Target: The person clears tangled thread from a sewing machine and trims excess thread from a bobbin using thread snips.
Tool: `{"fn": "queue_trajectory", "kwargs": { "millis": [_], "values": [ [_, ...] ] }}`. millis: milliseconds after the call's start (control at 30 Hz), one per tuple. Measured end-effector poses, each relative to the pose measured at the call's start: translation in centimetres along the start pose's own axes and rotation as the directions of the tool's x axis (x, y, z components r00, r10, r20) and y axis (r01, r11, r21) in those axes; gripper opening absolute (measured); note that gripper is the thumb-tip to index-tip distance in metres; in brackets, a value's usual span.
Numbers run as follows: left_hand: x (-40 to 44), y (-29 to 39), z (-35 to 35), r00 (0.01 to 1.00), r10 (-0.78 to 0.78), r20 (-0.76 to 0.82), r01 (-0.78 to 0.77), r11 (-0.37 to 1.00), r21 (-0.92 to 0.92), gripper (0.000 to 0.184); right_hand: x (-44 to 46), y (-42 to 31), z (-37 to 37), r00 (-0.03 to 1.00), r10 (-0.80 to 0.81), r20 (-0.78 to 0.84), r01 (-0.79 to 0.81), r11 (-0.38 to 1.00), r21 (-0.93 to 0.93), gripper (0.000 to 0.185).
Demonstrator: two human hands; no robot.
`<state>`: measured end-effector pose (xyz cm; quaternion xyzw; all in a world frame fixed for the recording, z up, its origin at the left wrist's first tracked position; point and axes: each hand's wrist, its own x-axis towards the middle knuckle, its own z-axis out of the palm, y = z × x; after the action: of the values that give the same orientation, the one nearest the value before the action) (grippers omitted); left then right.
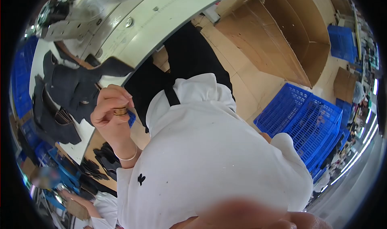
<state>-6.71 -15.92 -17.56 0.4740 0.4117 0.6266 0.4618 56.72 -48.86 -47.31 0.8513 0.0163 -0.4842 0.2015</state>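
Note:
My left hand (111, 110) is raised in front of my body, its fingers and thumb pinched on a small gold-coloured bobbin (120, 111). A thin bracelet (129, 158) circles that wrist. Beside the hand, dark cut pieces (76, 84) lie in a loose heap on the white worktable (139, 37). Part of a sewing machine (72, 21) stands on the table beyond them. My right sleeve (283, 143) shows at the right side of my white shirt, but the right hand is hidden.
A large open cardboard box (262, 39) stands on the tiled floor at the upper right. Stacked blue plastic crates (298, 116) are close on my right. More dark pieces (107, 160) lie at the lower left, near another person's arm (78, 198).

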Motion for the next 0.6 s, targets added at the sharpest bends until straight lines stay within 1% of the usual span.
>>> {"fn": "queue_trajectory", "kwargs": {
  "millis": [33,100,167,200,233,267,300,333,367,400,433,467,500,567,600],
  "values": [
    [0.2,-0.1,0.7,1.0,-0.009,0.012,0.009,1.0,0.018,0.032,0.0,0.0,0.3,1.0,-0.015,-0.017,0.015,1.0,-0.009,0.04],
    [0.4,0.3,2.2,0.999,-0.044,0.032,0.04,0.991,0.128,0.03,0.8,-0.2,1.5,0.996,-0.065,-0.053,0.062,0.996,-0.066,0.041],
    [0.7,0.1,3.7,0.996,-0.052,0.069,0.037,0.979,0.201,0.029,3.2,-0.7,3.1,0.981,-0.17,-0.095,0.147,0.966,-0.212,0.042],
    [0.8,-0.2,4.0,0.991,-0.073,0.116,0.047,0.977,0.21,0.026,4.9,-1.2,4.0,0.958,-0.261,-0.117,0.209,0.919,-0.334,0.043],
    [1.0,-0.6,4.7,0.986,-0.104,0.132,0.076,0.976,0.205,0.025,7.2,-1.7,5.0,0.904,-0.404,-0.136,0.291,0.819,-0.495,0.043],
    [1.3,-0.8,5.4,0.979,-0.139,0.148,0.107,0.973,0.205,0.025,9.6,-2.7,6.1,0.82,-0.551,-0.156,0.341,0.689,-0.639,0.044],
    [1.5,-1.1,5.9,0.971,-0.176,0.162,0.14,0.967,0.21,0.025,11.0,-4.8,6.9,0.729,-0.652,-0.212,0.362,0.628,-0.689,0.045],
    [1.6,-1.7,6.3,0.963,-0.189,0.191,0.156,0.973,0.172,0.027,12.9,-6.9,7.7,0.562,-0.776,-0.286,0.362,0.542,-0.759,0.045],
    [1.7,-1.9,6.6,0.956,-0.205,0.212,0.17,0.97,0.172,0.027,4.6,-15.3,4.4,0.742,-0.607,-0.286,0.409,0.747,-0.524,0.051],
    [1.8,-2.1,7.0,0.948,-0.218,0.231,0.18,0.968,0.172,0.027,2.1,-20.4,3.0,0.604,-0.687,-0.404,0.472,0.716,-0.514,0.047],
    [1.9,-2.2,7.2,0.942,-0.227,0.247,0.188,0.967,0.172,0.027,-1.5,-24.9,1.2,0.48,-0.732,-0.484,0.603,0.676,-0.424,0.04],
    [1.9,-2.1,7.4,0.939,-0.241,0.244,0.201,0.963,0.176,0.026,-3.6,-28.5,-0.2,0.399,-0.736,-0.547,0.689,0.634,-0.35,0.037],
    [1.9,-2.0,7.5,0.937,-0.254,0.241,0.214,0.96,0.18,0.026,-7.5,-31.8,-1.7,0.395,-0.716,-0.575,0.701,0.64,-0.315,0.034],
    [1.8,-2.1,7.6,0.939,-0.261,0.225,0.221,0.957,0.188,0.025,-10.6,-36.1,-3.8,0.331,-0.751,-0.572,0.818,0.53,-0.222,0.032],
    [1.7,-2.3,7.4,0.943,-0.256,0.212,0.217,0.957,0.191,0.025,-11.8,-36.9,-4.4,0.216,-0.799,-0.561,0.821,0.46,-0.339,0.031]
  ]
}}
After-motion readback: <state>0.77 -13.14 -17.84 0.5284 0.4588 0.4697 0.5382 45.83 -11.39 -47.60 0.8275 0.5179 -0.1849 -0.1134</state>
